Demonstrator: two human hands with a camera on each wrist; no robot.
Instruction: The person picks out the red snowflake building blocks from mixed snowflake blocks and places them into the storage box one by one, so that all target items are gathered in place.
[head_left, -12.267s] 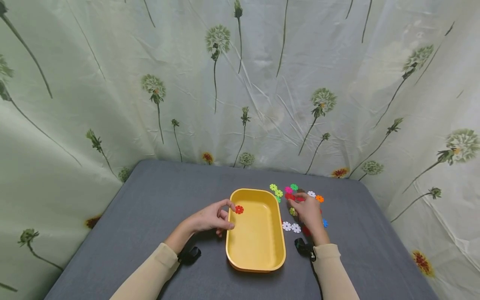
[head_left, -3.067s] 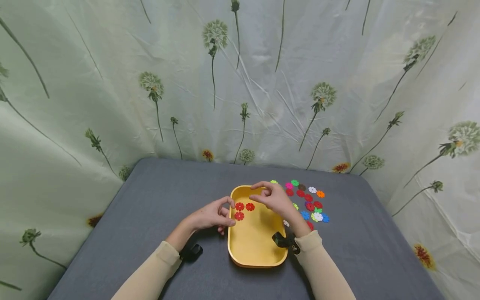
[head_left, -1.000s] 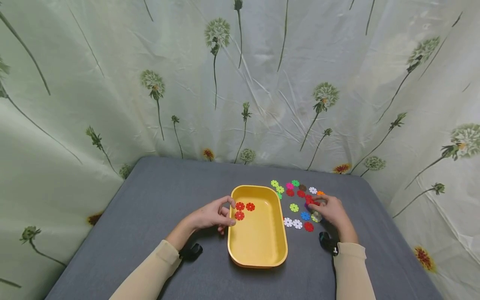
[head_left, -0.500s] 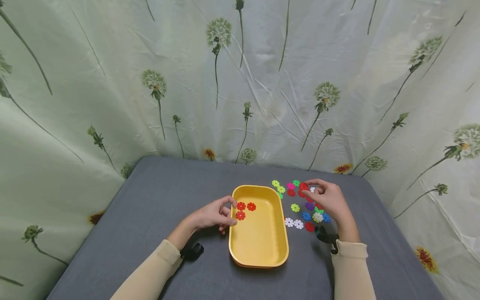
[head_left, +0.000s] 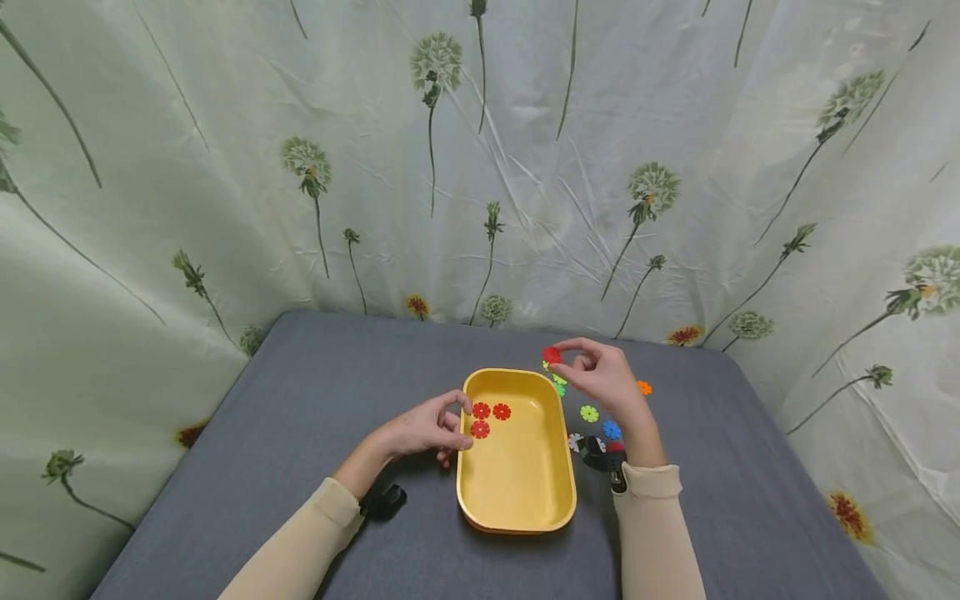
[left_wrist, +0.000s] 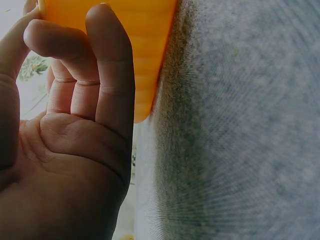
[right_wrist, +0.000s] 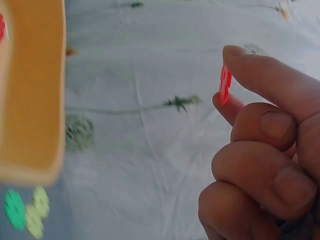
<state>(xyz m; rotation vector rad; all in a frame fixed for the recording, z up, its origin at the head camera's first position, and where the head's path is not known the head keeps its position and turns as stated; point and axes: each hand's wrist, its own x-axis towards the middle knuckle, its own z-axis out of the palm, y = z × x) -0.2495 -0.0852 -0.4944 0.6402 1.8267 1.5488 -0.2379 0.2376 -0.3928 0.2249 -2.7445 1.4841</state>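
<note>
My left hand (head_left: 425, 430) is at the left side of the yellow tray (head_left: 525, 483), with thumb and pointer finger bent over its rim. In the tray, three red flowers (head_left: 502, 412) lie near those fingers: two side by side, one nearer to me. My right hand (head_left: 606, 379) pinches another red flower (head_left: 551, 356) between thumb and pointer finger, just past the tray's far right corner. To the right of the tray, an orange flower (head_left: 645, 388), a blue flower (head_left: 612, 429) and a lime flower (head_left: 589, 413) lie on the gray table (head_left: 360, 367). Behind hangs a curtain (head_left: 517, 167) with puffy dandelions (head_left: 437, 62) on it.
</note>
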